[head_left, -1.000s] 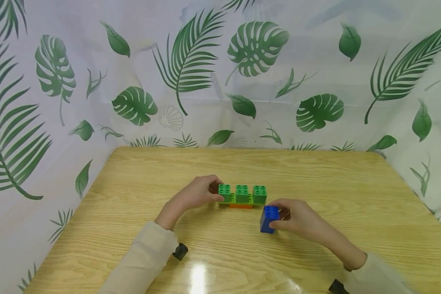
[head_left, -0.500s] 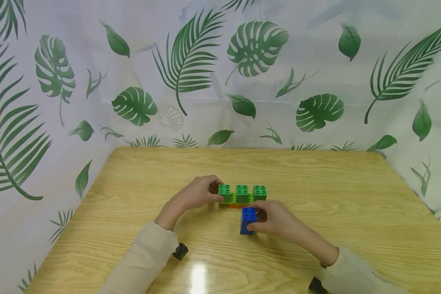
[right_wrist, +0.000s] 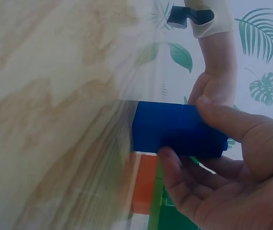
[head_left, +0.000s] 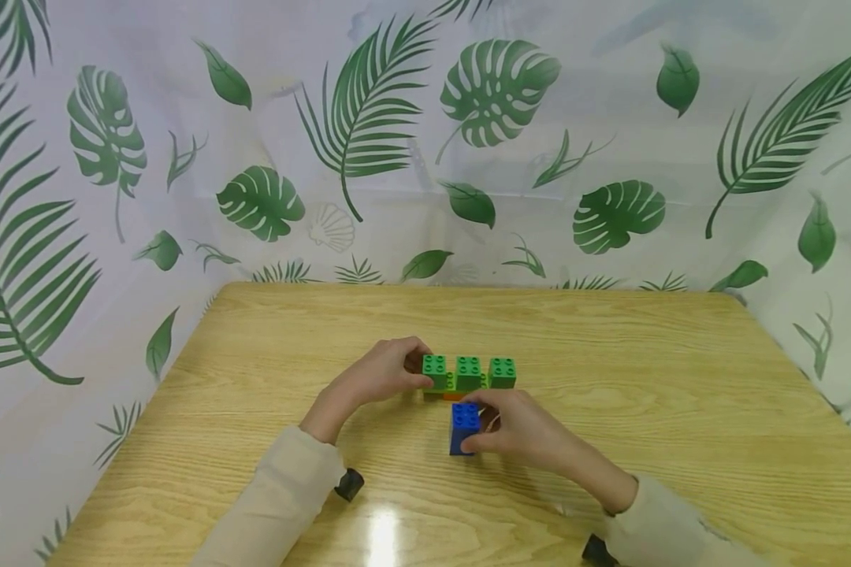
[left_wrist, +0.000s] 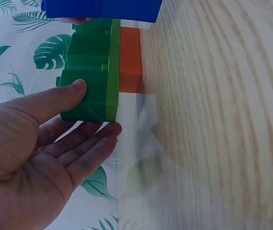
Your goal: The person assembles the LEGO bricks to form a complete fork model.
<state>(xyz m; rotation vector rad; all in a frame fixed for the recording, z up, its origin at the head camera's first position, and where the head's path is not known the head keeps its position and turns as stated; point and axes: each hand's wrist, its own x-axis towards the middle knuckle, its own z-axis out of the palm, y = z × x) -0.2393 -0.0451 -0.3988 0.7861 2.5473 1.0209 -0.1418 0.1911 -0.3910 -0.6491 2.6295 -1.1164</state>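
Note:
Three green bricks (head_left: 469, 373) stand spaced in a row on a lime-green plate (left_wrist: 112, 86), which sits across an orange brick (left_wrist: 130, 64). My left hand (head_left: 390, 370) pinches the left-end green brick (left_wrist: 81, 98), thumb on its near face and fingers round behind it. In front of the row, my right hand (head_left: 528, 433) grips an upright stack of two blue bricks (head_left: 464, 429) between thumb and fingers. A seam across the blue stack (right_wrist: 160, 127) shows in the right wrist view. From the head, the stack and right hand cover part of the orange brick.
The wooden table (head_left: 610, 339) reaches back to a white cloth (head_left: 397, 134) printed with green leaves, which also hangs at both sides. A dark strap piece (head_left: 349, 484) sticks out at the left cuff, and a similar one (head_left: 599, 550) at the right cuff.
My right hand has carried the blue stack leftward, from beyond the row's right end to in front of its middle. My left hand stays on the left green brick.

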